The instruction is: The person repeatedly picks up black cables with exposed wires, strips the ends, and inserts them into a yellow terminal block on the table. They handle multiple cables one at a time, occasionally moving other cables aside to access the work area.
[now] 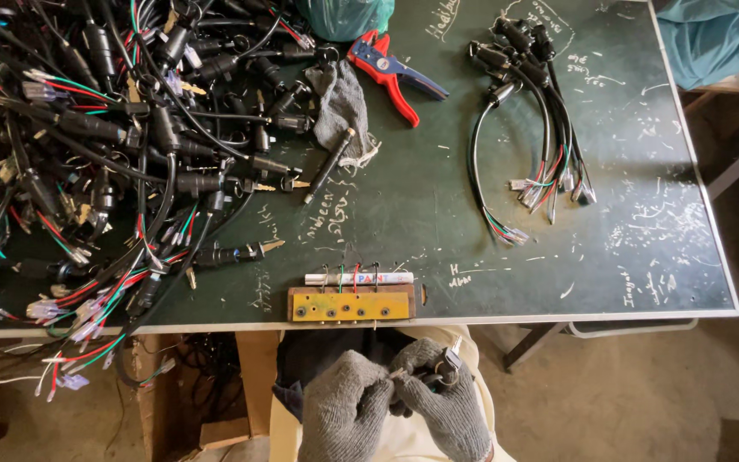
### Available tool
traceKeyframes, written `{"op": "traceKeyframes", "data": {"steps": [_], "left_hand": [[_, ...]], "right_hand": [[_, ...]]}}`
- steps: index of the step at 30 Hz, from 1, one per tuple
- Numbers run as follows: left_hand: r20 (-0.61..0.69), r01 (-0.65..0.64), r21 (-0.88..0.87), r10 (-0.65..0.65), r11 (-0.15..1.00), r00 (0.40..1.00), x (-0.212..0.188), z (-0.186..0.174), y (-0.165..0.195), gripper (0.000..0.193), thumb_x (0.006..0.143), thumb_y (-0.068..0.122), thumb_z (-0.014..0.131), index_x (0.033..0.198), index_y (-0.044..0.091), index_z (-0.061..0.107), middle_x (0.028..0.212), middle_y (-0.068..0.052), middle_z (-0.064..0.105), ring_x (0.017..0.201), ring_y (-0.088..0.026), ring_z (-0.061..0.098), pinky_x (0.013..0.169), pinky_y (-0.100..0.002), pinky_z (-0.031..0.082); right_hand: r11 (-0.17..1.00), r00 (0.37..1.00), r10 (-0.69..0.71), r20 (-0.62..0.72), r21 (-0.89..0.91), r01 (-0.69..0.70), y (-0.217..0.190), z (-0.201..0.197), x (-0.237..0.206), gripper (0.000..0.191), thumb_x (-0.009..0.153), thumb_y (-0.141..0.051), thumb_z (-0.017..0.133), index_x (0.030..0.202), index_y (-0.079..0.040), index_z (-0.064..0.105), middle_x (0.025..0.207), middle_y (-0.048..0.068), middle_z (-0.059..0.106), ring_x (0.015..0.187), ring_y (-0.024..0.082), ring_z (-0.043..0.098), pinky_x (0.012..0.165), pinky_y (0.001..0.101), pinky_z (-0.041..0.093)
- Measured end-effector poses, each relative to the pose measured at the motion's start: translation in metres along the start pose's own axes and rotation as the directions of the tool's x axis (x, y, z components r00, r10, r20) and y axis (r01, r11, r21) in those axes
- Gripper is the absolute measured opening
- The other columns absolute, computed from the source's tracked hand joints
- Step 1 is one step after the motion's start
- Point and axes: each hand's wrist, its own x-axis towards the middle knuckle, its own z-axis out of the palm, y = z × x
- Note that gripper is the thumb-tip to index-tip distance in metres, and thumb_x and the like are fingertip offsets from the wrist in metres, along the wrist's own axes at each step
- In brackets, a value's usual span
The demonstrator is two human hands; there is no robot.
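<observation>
While both hands sit low in the head view, below the table's near edge and over the person's lap, they work together on 1 small dark key switch (438, 374). The left hand (344, 411), in a grey knit glove, is curled with its fingers pinched on the part's near end. The right hand (446, 402), gloved the same way, is closed around the switch body, from which a small metal key sticks up. How tightly either hand grips cannot be told.

On the green table (643, 257), just above the hands, a yellow wooden jig (351, 305) with a row of holes lies at the near edge, and a white marker pen (359, 278) rests just behind it. A large tangled heap of black switches and coloured wires (87, 145) fills the left side. A smaller, tidier bundle of wired switches (532, 128) lies on the right, well apart from the heap. Between them, near the far edge, sit red and blue wire strippers (391, 73) beside a grey cloth (341, 107).
</observation>
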Motion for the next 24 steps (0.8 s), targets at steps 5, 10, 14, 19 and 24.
{"op": "traceKeyframes", "data": {"steps": [5,10,14,19,24], "left_hand": [[0.038,0.109,-0.055,-0.107,0.993,0.993,0.001,0.000,-0.001,0.014,0.083,-0.003,0.075,0.089,0.005,0.066,0.075,-0.008,0.067,0.059,-0.019,0.071,0.053,-0.031,0.055],[0.020,0.019,-0.026,-0.019,0.999,1.000,0.002,0.002,-0.002,0.017,0.081,-0.003,0.076,0.090,0.005,0.064,0.077,-0.009,0.066,0.063,-0.020,0.069,0.056,-0.031,0.053],[0.009,0.133,-0.103,-0.133,0.986,0.991,0.002,0.002,-0.001,0.015,0.083,-0.003,0.074,0.089,0.005,0.062,0.073,-0.007,0.066,0.063,-0.015,0.072,0.058,-0.027,0.055],[-0.094,0.258,-0.210,-0.282,0.943,0.955,-0.008,-0.001,-0.002,0.007,0.094,0.000,0.069,0.092,0.004,0.064,0.077,-0.006,0.064,0.069,-0.013,0.061,0.063,-0.026,0.052],[-0.055,0.430,-0.132,-0.440,0.893,0.896,-0.018,-0.007,-0.003,0.001,0.098,0.003,0.065,0.099,0.002,0.065,0.082,-0.005,0.063,0.071,-0.011,0.057,0.065,-0.025,0.050]], "right_hand": [[0.992,0.996,-0.054,-0.071,0.112,0.062,0.010,0.001,0.001,0.020,0.084,-0.011,0.077,0.096,0.000,0.065,0.079,0.010,0.071,0.059,0.016,0.068,0.048,0.0274,0.053],[0.996,0.995,-0.073,-0.070,0.046,0.076,0.014,-0.004,0.001,0.020,0.085,-0.012,0.078,0.093,0.003,0.068,0.080,0.009,0.071,0.062,0.015,0.068,0.052,0.0277,0.055],[0.999,0.999,-0.040,0.012,0.011,0.040,0.004,-0.001,0.003,0.018,0.090,-0.012,0.077,0.097,0.003,0.069,0.077,0.009,0.069,0.064,0.013,0.065,0.055,0.0267,0.053],[0.999,0.998,0.024,0.066,-0.023,-0.023,-0.013,0.013,0.006,0.021,0.088,-0.009,0.077,0.104,0.001,0.067,0.084,0.008,0.072,0.070,0.013,0.068,0.059,0.0259,0.055],[0.998,0.997,0.048,0.054,-0.054,-0.046,-0.023,0.022,0.001,0.019,0.092,-0.006,0.073,0.108,0.002,0.066,0.088,0.011,0.075,0.071,0.015,0.070,0.059,0.0252,0.054]]}}
